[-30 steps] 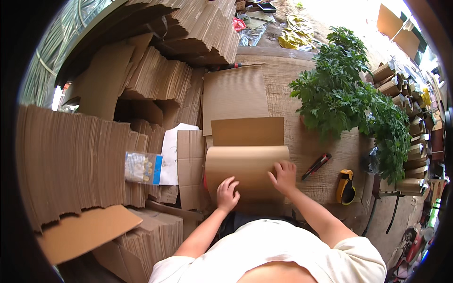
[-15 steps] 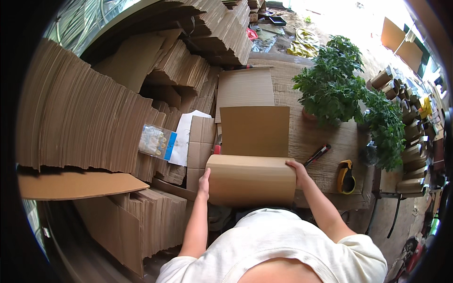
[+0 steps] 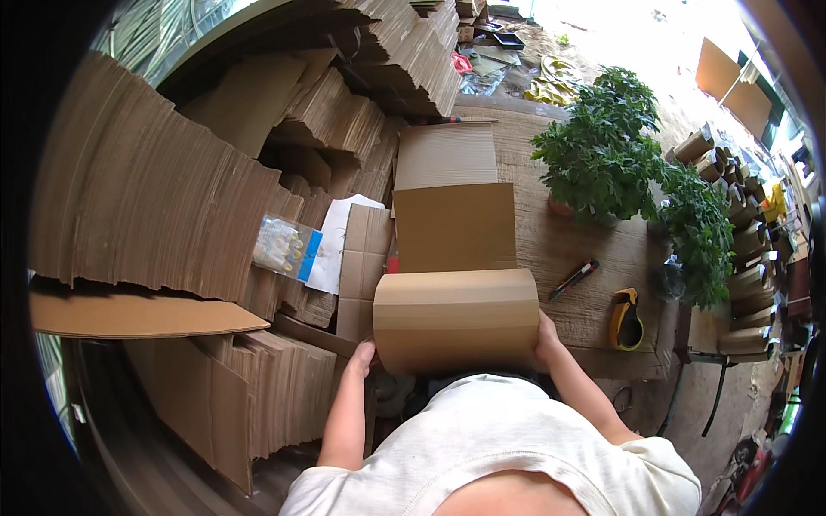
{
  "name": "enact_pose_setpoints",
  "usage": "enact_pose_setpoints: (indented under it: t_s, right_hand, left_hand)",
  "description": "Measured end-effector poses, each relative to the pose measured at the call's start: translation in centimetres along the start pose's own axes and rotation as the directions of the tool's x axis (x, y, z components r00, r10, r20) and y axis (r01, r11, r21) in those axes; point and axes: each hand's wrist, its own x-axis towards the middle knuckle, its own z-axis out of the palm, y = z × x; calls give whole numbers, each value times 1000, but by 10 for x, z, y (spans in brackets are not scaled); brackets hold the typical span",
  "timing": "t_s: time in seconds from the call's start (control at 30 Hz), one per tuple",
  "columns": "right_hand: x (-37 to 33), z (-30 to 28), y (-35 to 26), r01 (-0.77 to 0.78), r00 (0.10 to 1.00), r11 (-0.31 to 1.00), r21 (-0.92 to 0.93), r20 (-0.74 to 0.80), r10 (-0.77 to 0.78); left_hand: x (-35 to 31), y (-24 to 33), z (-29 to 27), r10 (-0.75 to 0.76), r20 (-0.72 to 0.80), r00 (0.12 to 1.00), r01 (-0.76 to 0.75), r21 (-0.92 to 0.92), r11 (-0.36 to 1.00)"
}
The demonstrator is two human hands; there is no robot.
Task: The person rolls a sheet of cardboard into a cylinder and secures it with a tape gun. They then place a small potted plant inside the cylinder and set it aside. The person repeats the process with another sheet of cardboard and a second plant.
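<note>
A brown cardboard sheet is bent into a rounded curve in front of my body, its far part standing up behind the curve. My left hand grips the curve's left edge low down, with some of its fingers hidden by the board. At the opposite edge my right hand holds the board, its fingers mostly behind it. Beyond lies a lighter ribbed cardboard sheet on the wooden table. A red and black utility knife and a yellow and black tape dispenser lie right of my right hand.
Tall stacks of flat cardboard crowd the left side. A clear plastic packet and white paper lie beside a creased cardboard piece. Leafy potted plants stand at the right, near several rolled cardboard tubes.
Both hands have slid down the curved board's side edges toward my body. The board's upright far part has shifted slightly left and away.
</note>
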Motion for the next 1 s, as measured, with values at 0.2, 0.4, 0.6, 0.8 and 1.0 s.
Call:
enact_pose_setpoints:
  t_s: [0.2, 0.4, 0.6, 0.8, 1.0]
  right_hand:
    - [-7, 16, -34, 131, 896, 548, -826, -138, -422]
    - [-67, 37, -86, 201, 978, 977, -79, 76, -195]
    - [-125, 69, -113, 559, 806, 827, 67, 189, -560]
    - [-162, 62, -110, 683, 690, 717, 138, 198, -696]
    - [-189, 109, -191, 890, 362, 417, 185, 271, -892]
  left_hand:
    - [17, -39, -11, 186, 78, 979, -138, -412, 900]
    - [0, 27, 26, 468, 84, 880, -336, -586, 737]
    - [-46, 126, 47, 789, -1, 614, -649, -571, 504]
    - [-78, 145, 72, 793, -207, 574, -804, -330, 495]
    - [-90, 241, 74, 842, -390, 373, -920, -271, 283]
